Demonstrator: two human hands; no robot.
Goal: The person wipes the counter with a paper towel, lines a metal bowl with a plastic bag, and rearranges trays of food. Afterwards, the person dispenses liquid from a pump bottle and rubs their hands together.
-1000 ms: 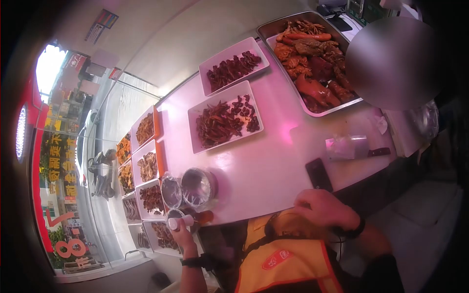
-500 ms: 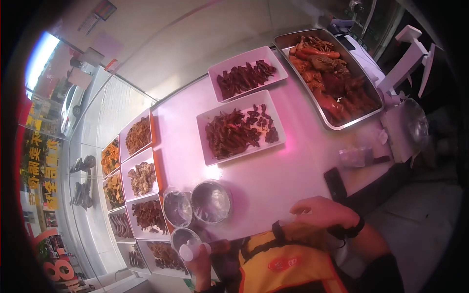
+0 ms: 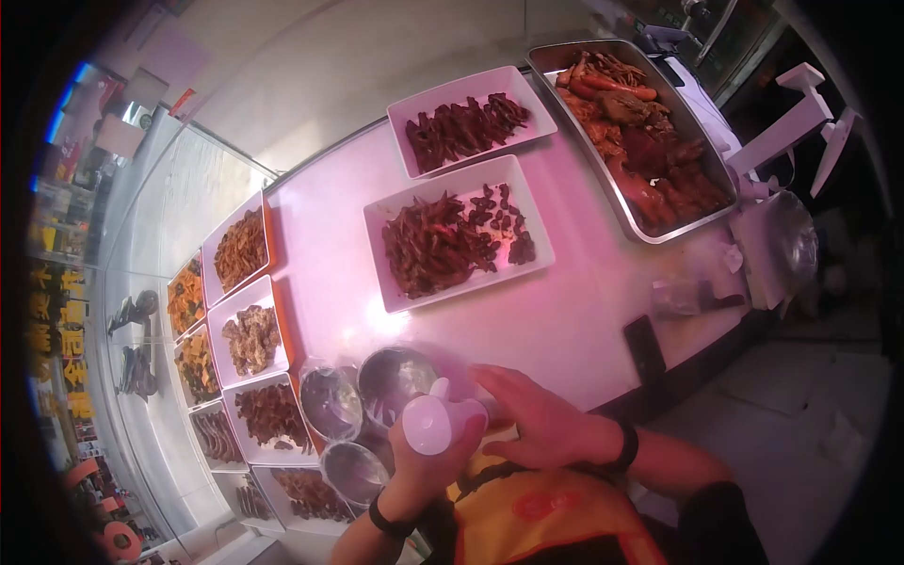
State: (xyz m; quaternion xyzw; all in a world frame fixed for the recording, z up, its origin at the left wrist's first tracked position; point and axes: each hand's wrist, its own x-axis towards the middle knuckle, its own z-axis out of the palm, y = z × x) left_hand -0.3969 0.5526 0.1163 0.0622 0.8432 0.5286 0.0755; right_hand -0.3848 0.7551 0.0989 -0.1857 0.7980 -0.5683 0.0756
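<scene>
My left hand (image 3: 428,466) is wrapped around a white bottle (image 3: 429,424) with a round end and a small spout-like tip, held above the near edge of the counter. Beside it, my right hand (image 3: 532,414) has its fingers stretched out toward the bottle. Whether those fingertips touch it I cannot tell. Just beyond the left hand stand film-covered metal bowls: one (image 3: 400,377) partly behind the bottle, another (image 3: 330,400) to its left, and a third (image 3: 353,473) nearer me.
White trays of dark cooked meat pieces (image 3: 428,250) (image 3: 466,127) lie mid-counter. A steel tray (image 3: 650,235) of braised meat is at the back right. More food trays (image 3: 247,344) line the left. A phone (image 3: 645,350) and a scale (image 3: 772,250) are at the right.
My left hand has brought the bottle up and to the right, in front of the bowls. My right hand has moved left toward it, its fingers now extended.
</scene>
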